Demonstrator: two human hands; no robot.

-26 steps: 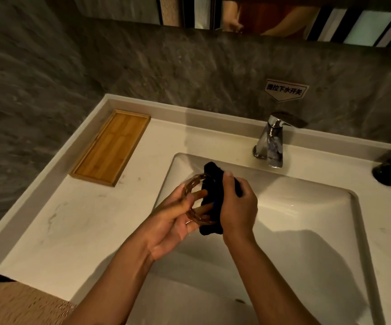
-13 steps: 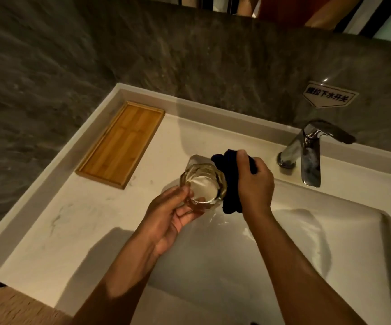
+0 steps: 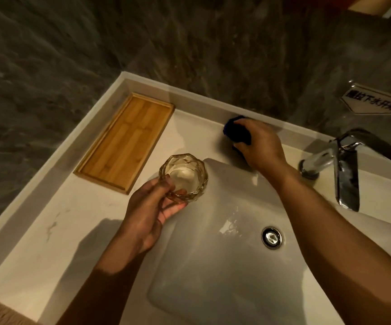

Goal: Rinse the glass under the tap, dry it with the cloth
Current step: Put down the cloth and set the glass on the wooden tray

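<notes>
A faceted clear glass (image 3: 185, 175) stands upright at the sink's left rim, mouth facing up. My left hand (image 3: 152, 207) grips its near side with fingers wrapped around the wall. A dark blue cloth (image 3: 236, 131) is bunched on the counter behind the basin, near the back wall. My right hand (image 3: 260, 146) is closed over it, covering most of it. The chrome tap (image 3: 344, 172) stands to the right of that hand; no water is running from it.
A bamboo tray (image 3: 125, 141) lies on the white counter (image 3: 56, 226) at the left. The basin (image 3: 225, 266) has a chrome drain (image 3: 271, 238) and wet streaks. A dark stone wall with a small sign (image 3: 372, 102) rises behind.
The cloth has come away from the glass: my right hand carried it back and right to the counter by the wall. My left hand moved the glass left to the basin's rim.
</notes>
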